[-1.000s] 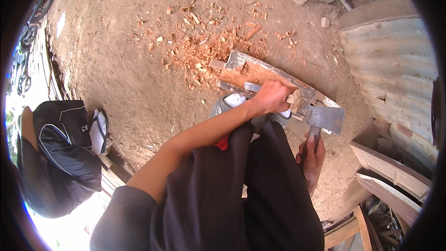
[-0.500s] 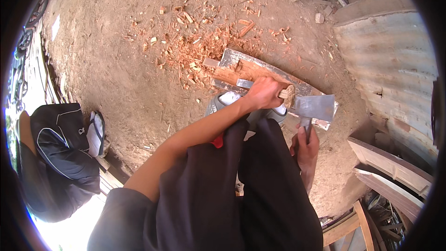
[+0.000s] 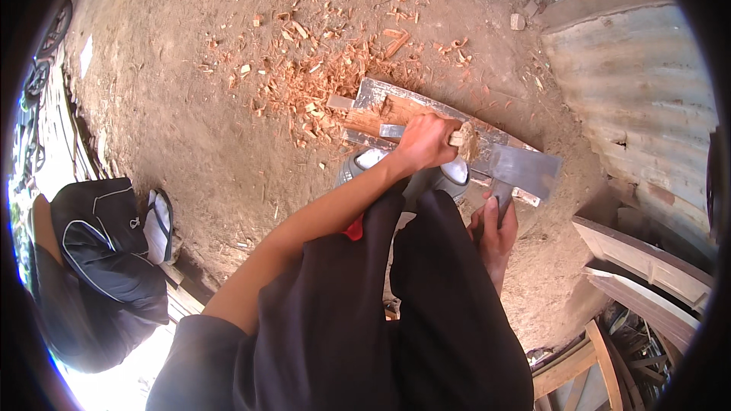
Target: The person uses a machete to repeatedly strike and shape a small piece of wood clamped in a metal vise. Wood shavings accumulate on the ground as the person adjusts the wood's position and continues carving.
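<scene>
The hatchet has swung slightly rightward, right of centre, gripped by the right hand; mid-frame, the left hand clasps a chisel.

left grip clenched, right grip curled lower

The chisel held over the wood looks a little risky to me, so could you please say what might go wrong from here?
The broad-headed metal tool in the right hand could glance off the rough end of the chisel handle and catch the left hand, which grips close to that end. The chisel might also skid on the reddish wood and reach the shoes, which are right beside the work.
</scene>
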The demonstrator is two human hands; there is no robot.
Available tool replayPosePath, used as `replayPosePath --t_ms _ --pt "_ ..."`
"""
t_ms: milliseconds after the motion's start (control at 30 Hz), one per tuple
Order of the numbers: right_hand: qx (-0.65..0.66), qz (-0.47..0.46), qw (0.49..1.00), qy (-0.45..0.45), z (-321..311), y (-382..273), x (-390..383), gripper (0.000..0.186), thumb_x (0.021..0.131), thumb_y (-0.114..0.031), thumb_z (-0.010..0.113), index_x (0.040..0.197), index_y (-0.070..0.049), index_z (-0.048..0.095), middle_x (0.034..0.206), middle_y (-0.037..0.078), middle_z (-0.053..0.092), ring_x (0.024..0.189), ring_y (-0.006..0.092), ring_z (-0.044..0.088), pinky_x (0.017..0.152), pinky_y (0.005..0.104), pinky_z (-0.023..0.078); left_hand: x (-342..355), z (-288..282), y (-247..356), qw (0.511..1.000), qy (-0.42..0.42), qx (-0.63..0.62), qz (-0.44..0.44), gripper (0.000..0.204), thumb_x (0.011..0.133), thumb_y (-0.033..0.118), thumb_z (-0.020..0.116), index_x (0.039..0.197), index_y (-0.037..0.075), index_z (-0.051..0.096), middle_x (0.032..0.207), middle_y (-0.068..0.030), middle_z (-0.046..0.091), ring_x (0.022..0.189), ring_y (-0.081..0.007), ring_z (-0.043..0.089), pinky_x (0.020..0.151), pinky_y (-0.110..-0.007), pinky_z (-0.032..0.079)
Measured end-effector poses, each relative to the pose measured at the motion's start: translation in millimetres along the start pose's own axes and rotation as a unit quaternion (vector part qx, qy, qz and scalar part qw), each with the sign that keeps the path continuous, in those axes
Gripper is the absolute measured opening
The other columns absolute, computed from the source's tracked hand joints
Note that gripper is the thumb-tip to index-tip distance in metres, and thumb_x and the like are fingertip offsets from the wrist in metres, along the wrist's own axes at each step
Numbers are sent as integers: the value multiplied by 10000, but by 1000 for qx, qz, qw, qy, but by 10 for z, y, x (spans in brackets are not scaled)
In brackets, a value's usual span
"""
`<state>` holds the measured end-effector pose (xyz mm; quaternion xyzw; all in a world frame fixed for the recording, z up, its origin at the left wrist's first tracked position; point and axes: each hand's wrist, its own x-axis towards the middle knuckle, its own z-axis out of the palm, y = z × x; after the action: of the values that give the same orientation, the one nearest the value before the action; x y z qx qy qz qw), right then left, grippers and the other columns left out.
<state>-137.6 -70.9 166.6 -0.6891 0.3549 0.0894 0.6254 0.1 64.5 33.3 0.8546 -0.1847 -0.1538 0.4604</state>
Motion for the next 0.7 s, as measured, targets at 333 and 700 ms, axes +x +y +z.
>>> replayPosePath --t_ms 333,700 --pt "-39 37 999 -7 -65 -76 105 281 1087 -319 529 1098 -40 557 676 18 517 469 113 525 401 275 417 58 -2 44 998 6 21 -61 244 698 170 705 912 59 740 759 -239 696 797 -443 701 756 -539 562" --pt "-36 34 999 5 81 55 307 357 1084 -362 535 1171 -16 543 662 25 514 456 121 521 389 281 412 92 41 31 997 -2 46 -68 199 713 194 709 853 55 730 737 -237 692 765 -437 705 741 -520 570"
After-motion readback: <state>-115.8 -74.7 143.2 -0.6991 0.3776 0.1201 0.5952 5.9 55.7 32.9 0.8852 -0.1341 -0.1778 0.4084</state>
